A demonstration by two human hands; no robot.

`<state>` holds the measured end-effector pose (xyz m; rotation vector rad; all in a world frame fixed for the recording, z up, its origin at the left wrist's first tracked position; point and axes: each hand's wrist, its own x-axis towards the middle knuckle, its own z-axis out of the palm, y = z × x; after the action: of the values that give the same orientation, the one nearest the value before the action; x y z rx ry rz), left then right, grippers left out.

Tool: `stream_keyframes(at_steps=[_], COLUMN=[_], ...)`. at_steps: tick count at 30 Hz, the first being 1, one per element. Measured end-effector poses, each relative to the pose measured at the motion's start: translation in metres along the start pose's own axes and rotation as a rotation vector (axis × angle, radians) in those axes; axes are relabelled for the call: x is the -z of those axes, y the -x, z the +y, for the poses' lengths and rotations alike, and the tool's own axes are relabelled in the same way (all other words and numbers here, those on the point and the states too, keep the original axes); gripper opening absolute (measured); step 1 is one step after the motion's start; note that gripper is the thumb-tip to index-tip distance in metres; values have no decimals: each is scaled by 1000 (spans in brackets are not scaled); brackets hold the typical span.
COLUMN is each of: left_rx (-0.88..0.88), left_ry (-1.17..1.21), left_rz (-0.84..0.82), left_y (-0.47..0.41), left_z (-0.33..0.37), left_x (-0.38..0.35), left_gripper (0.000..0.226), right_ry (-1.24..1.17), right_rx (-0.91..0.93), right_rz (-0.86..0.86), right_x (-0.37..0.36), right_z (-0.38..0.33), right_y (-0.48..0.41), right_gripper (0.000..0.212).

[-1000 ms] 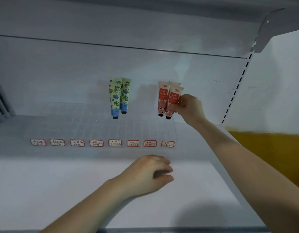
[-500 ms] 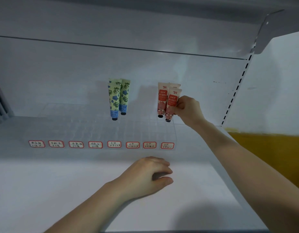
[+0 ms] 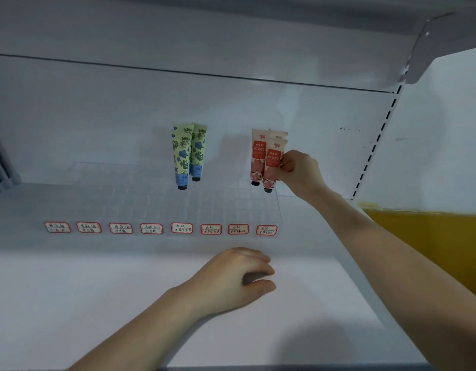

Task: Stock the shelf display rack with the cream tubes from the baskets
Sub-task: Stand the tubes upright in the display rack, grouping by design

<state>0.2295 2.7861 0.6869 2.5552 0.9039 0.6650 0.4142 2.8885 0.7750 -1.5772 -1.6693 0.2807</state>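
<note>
- Seating the front pink cream tube (image 3: 272, 167) looks to be the step in hand. The right hand (image 3: 298, 171) pinches its right edge between thumb and curled fingers, cap down, over the rightmost column of the clear display rack (image 3: 140, 207).
- Its black cap sits at or just inside the rack's top. Whether it has bottomed in a cell cannot be told, since the clear walls barely show.
- Hold it upright and press straight down. A tilt would likely push it against the neighbouring pink tube (image 3: 257, 156) just to its left, which it overlaps in this view, or against a third whose top peeks out behind.
- Grip on the body rather than at the crimped top, as a soft tube will probably buckle if pushed from above.
- Let go only once it stands alone, printed side forward like the pair of green floral cream tubes (image 3: 190, 153) standing cap-down well to the left.
- Check the column against the rightmost handwritten label (image 3: 266, 230) on the rack's front; the writing is too small to read.
- The left hand (image 3: 236, 277) rests on the white shelf board (image 3: 97, 303) in front of the rack, fingers loosely curled and holding nothing visible. It could steady the rack if it shifts.
- No baskets are in view.
</note>
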Motion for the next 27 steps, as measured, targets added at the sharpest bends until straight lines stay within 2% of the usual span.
stream_keyframes(at_steps=[6, 11, 27], left_rx=[5, 8, 10], left_ry=[-9, 28, 43], left_rz=[-12, -11, -6], left_y=[-1, 1, 1], left_z=[1, 4, 7], left_x=[0, 2, 5], left_gripper=[66, 65, 61], right_ry=[67, 10, 41], right_rx=[48, 11, -7], right_rz=[-61, -40, -46], right_x=[-1, -4, -2], right_z=[-6, -1, -4], right_y=[5, 4, 3], right_gripper=[21, 15, 24])
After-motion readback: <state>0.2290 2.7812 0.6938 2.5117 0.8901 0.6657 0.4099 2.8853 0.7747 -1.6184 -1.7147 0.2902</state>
